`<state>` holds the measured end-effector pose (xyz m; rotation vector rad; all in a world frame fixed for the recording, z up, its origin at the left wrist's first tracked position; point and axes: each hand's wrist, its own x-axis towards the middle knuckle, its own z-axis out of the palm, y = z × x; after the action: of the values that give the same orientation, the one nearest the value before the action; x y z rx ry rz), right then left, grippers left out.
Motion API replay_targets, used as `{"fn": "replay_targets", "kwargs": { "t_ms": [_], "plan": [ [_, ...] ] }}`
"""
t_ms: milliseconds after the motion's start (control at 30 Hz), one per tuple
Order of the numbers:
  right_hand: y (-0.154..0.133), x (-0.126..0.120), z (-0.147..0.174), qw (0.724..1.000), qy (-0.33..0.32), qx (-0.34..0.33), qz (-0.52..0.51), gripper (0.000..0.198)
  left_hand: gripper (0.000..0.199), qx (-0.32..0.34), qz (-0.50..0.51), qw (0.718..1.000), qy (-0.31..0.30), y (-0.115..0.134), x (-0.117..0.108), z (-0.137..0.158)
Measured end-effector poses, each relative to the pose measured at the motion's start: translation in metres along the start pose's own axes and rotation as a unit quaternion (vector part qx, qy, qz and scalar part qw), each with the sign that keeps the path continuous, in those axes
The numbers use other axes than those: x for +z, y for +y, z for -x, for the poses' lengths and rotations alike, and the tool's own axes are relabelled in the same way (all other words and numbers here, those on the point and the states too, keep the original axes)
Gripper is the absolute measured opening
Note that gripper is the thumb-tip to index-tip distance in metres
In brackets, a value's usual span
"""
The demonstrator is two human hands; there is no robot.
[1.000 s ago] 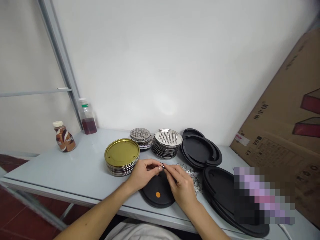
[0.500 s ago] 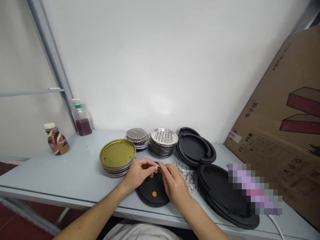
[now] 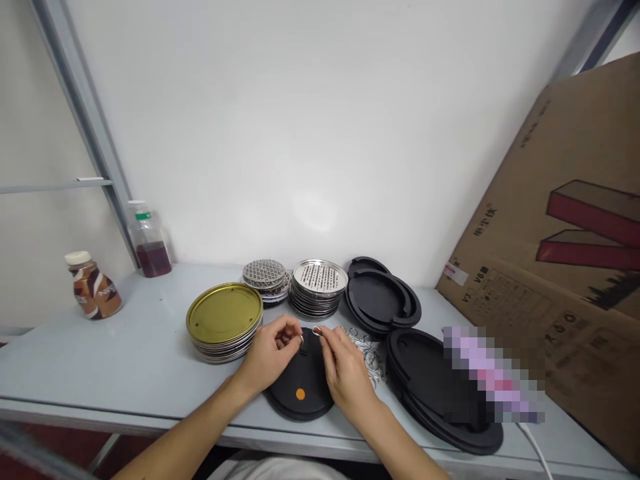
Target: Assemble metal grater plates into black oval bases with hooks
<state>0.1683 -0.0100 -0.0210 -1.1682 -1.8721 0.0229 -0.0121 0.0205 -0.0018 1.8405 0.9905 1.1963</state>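
Observation:
Over a black round disc (image 3: 295,380) with an orange dot, my two hands are close together but apart. Thumb and index finger of my right hand (image 3: 345,363) pinch a small silver wire hook (image 3: 317,331), whose looped end sticks out past the fingertips. My left hand (image 3: 273,350) is closed in a pinch, and a tiny shiny bit shows at its fingertips, too small to name. Just right of my right hand lies a pile of wire hooks (image 3: 371,360), partly covered by that hand. Left of my left hand stands a stack of gold-topped round metal lids (image 3: 225,313).
Behind the hands are stacks of perforated metal discs (image 3: 320,277) and grater-like plates (image 3: 264,273). Black round trays (image 3: 377,300) and more black discs (image 3: 435,373) lie to the right. A cardboard box (image 3: 560,280) leans there. Two bottles (image 3: 95,287) stand left.
My hands have separated slightly; before, their fingertips met around the small metal piece. The hook now shows at my right fingertips. The whole view has shifted a little.

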Motion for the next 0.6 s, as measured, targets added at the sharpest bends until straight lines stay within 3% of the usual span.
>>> {"fn": "replay_targets", "kwargs": {
  "t_ms": [600],
  "plan": [
    [-0.0002, -0.0003, -0.0007, 1.0, -0.017, 0.016, 0.012, 0.027, 0.016, 0.028, -0.041, 0.999, 0.003, -0.0005, -0.0014, -0.0009]
  ]
}}
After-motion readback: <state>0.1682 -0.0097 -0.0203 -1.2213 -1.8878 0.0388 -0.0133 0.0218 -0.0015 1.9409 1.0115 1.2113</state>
